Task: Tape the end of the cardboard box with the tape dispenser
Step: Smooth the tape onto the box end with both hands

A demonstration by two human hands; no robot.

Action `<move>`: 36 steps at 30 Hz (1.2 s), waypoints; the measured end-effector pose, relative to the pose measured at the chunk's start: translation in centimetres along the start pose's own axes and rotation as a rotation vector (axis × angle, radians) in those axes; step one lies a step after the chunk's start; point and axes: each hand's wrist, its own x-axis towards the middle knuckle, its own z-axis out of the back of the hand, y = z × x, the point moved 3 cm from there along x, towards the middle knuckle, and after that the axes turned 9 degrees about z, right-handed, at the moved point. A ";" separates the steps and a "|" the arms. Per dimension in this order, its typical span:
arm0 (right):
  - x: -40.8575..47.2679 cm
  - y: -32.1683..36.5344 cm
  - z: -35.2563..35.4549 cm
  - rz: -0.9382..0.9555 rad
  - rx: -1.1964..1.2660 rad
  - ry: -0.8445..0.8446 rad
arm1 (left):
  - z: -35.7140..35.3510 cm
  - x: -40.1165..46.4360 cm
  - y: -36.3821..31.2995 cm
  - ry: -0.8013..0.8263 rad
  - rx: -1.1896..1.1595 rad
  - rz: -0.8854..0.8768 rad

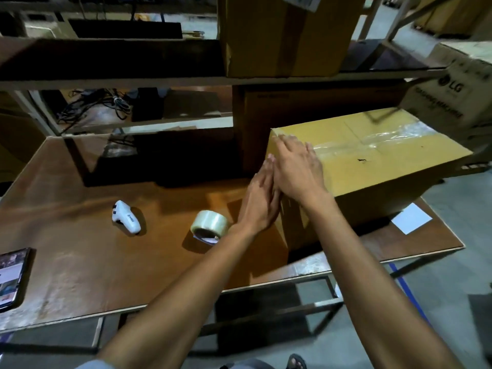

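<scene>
Cardboard box [372, 166] lying on the right part of the brown table [80, 249], long way pointing off to the right. Clear shiny tape [378, 141] stuck along the middle of the box top. Small dark mark on the top near the front edge.

Right hand [295, 169] flat and open on the near left corner of the box top, fingers spread, holding nothing. Left hand [259, 201] also flat and open, pressed on the left end face of the box, just under the right hand, fingertips up at the top edge. Both hands touching each other at the corner. Both arms bare, reaching in from the bottom of the view.

Roll of clear tape [210, 226] resting on the table just beside the left wrist, tipped a bit, near the box end but not touching it. No hand on the roll.

White handheld gadget [126, 217] lying further left on the table, well apart from the box. Phone [12, 278] with a lit screen at the far left edge of the table. White paper [411, 218] on the table at the right, partly under the box side.

Behind the table, shelves [133, 81] with another big cardboard box [279, 35] on top and a tangle of black cables [98, 105] lower down. LG box [452, 89] off to the far right. Grey floor [399, 342] below.
</scene>
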 end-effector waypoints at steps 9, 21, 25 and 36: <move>-3.0 -6.1 1.0 -0.078 0.107 0.313 | -4.8 -0.8 -3.7 0.069 -0.233 0.164; -3.1 -6.0 0.7 -0.122 0.076 0.258 | -4.5 -1.1 -3.3 0.057 -0.157 0.229; -3.1 -6.0 0.8 -0.120 0.077 0.269 | -5.3 -1.1 -3.8 0.073 -0.174 0.132; -3.1 -5.9 0.9 -0.119 0.087 0.254 | -5.6 -2.7 -1.0 0.059 -0.083 0.202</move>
